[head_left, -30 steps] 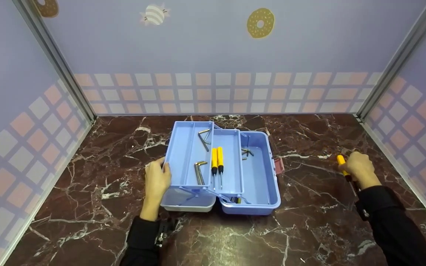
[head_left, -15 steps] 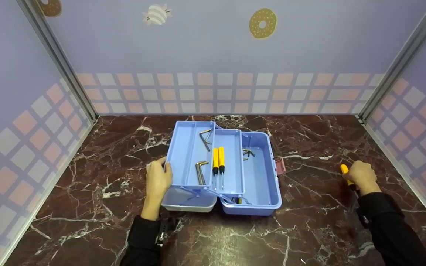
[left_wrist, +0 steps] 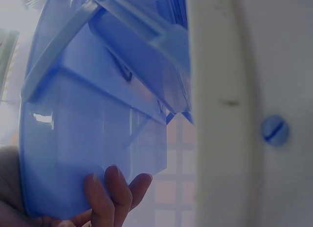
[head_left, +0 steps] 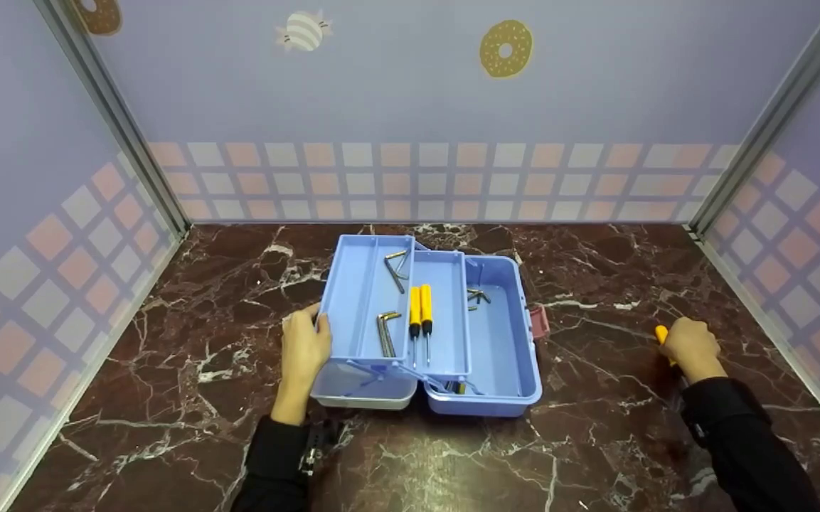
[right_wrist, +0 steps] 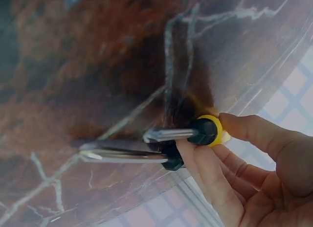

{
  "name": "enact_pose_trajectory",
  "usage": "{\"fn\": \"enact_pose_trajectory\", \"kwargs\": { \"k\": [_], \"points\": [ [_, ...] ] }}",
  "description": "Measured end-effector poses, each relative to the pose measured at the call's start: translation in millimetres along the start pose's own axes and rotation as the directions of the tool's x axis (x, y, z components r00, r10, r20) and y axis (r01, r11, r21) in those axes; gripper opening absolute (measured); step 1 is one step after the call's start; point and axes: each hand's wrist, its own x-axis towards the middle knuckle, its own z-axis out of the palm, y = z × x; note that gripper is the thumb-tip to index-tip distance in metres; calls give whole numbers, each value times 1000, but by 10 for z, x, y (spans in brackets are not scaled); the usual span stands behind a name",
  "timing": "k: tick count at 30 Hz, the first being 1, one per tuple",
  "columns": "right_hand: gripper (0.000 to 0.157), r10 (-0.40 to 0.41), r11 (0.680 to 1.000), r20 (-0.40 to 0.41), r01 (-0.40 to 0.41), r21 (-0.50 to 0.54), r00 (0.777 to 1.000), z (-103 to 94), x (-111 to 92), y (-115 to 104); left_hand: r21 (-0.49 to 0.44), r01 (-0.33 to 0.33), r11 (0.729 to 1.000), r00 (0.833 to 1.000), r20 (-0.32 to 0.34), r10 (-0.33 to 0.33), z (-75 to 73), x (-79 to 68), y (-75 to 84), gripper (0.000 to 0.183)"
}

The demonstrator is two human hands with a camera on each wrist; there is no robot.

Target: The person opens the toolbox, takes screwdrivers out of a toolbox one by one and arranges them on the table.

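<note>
A blue cantilever toolbox (head_left: 491,334) stands unfolded on the marbled tabletop. My left hand (head_left: 303,348) grips the left edge of its raised upper tray (head_left: 345,295); in the left wrist view, several fingertips (left_wrist: 115,188) curl against the tray's side. Over at the right, my right hand (head_left: 694,348) holds screwdrivers with yellow handles (head_left: 661,334), low at the tabletop. In the right wrist view, thumb and fingers pinch one screwdriver (right_wrist: 205,131) by its handle. A second screwdriver (right_wrist: 122,155) lies alongside, its handle hidden behind the fingers.
Two more yellow-handled screwdrivers (head_left: 420,313) lie in the middle tray (head_left: 445,274). Several hex keys (head_left: 386,334) sit in the upper tray, and small metal pieces (head_left: 478,295) in the toolbox bottom. A pink latch (head_left: 539,322) sticks out at the right. Tiled-pattern walls enclose the tabletop.
My right hand has moved a little toward the front of the tabletop with the screwdrivers and turned slightly, so less of the handle and shaft shows. The left hand has stayed on the tray.
</note>
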Motion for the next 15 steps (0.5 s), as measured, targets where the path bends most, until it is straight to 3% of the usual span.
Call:
{"fn": "enact_pose_trajectory", "kwargs": {
  "k": [9,15],
  "points": [
    [43,13,1000,7,-13,-25,1000,25,18,12,-7,13,1000,1000,1,-13,9,7,-5,25],
    [41,21,1000,5,-21,-13,1000,-22,-33,-9,-8,8,1000,1000,2,-8,0,7,1,25]
  ]
}}
